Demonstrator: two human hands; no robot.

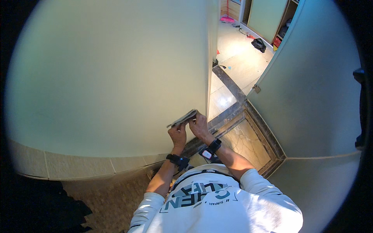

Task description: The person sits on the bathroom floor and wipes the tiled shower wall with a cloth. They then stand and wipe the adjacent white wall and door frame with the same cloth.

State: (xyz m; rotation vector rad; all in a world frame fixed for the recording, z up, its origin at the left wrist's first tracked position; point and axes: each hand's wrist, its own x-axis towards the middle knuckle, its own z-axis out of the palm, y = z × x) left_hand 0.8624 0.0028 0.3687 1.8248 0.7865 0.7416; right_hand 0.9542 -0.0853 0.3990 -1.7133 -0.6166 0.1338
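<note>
Between my hands is a folded grey cloth (184, 117), raised in front of a large frosted glass panel (116, 78). My left hand (178, 135) grips the cloth's lower left part with bent fingers. My right hand (200, 125) pinches its right end, close to the panel's vertical edge. Whether the cloth touches the glass I cannot tell. Each wrist carries a black strap with a small device.
To the right stands another frosted glass panel (309, 87) with a metal fitting (256, 88). A dark stone threshold (228, 112) crosses the floor between the panels. Beyond lie a black plastic bag (258, 45), a pink dustpan (227, 19) and a cabinet (266, 17). Tiles (78, 166) run below the left panel.
</note>
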